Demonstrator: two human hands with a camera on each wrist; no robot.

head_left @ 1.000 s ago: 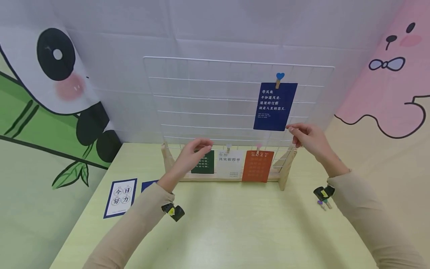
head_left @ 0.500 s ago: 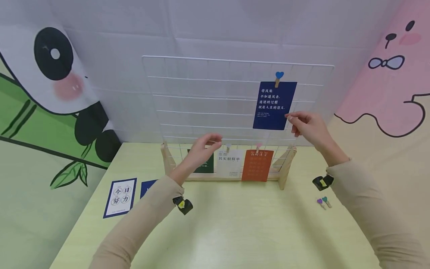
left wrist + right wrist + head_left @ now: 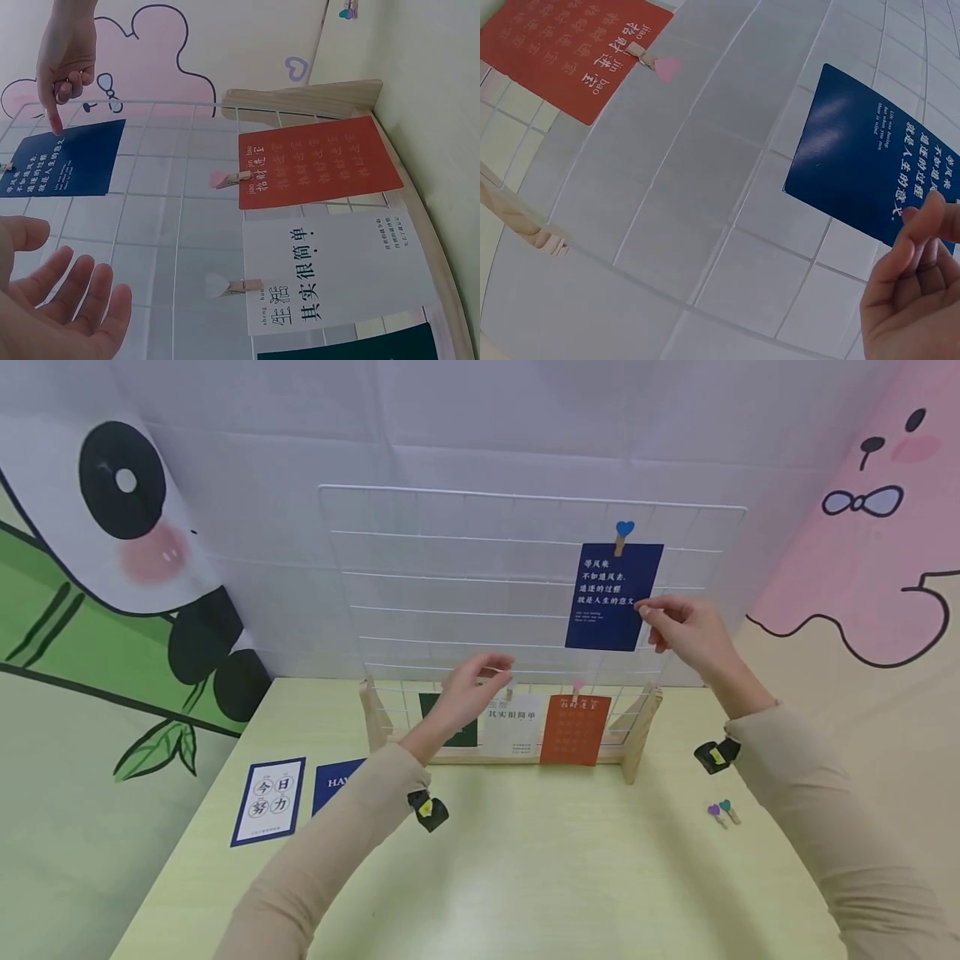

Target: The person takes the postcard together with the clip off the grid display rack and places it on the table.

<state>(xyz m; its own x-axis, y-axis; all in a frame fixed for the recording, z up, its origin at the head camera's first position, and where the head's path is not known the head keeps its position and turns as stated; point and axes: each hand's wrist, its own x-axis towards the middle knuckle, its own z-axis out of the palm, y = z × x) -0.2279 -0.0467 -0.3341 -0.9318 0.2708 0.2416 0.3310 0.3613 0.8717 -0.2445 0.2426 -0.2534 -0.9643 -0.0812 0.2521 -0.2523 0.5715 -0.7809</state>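
Observation:
A white wire grid stands upright in a wooden base on the pale green table. A dark blue card hangs high on the right of the grid from a blue heart clip. My right hand pinches that blue card at its right edge. Along the bottom row hang a green card, a white card and an orange card. My left hand hovers in front of the grid above the white card, fingers spread and holding nothing.
At the table's left lie a white card with a blue border and a blue card partly behind my left arm. Two small heart clips lie at the right. Printed cloth backdrops close the back and both sides.
My right hand has slid up the blue card's right edge from its lower corner. My left hand has moved right and slightly up, from the green card toward the white one.

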